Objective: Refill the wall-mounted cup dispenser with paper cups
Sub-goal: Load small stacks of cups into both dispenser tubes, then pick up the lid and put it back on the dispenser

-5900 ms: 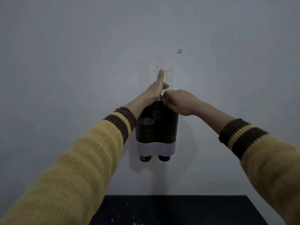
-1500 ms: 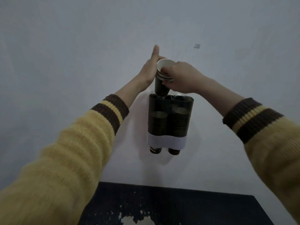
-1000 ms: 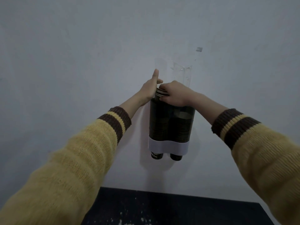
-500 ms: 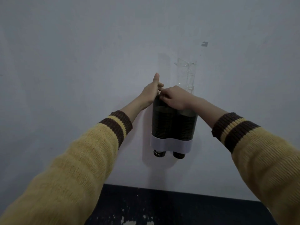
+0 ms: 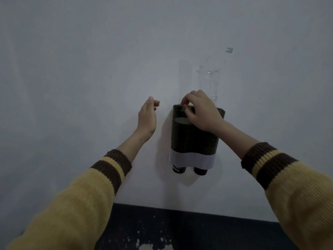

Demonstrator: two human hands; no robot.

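Observation:
A dark twin-tube cup dispenser hangs on the white wall, with a white band across its lower part. Stacked paper cups fill both tubes; the left stack's top sits a little below the rim. Two cup bottoms poke out under the band. My right hand lies over the top of the dispenser, thumb and forefinger pinched at the left tube's rim. My left hand hovers left of the dispenser, apart from it, fingers loosely open and holding nothing.
A clear plastic strip sticks to the wall just above the dispenser, with a small grey mark higher up. A dark surface with chipped white spots runs along the bottom edge below the dispenser.
The paper cup held by my right hand went down into the left tube. My left hand has come off the dispenser's side and moved left. My right hand stays on top.

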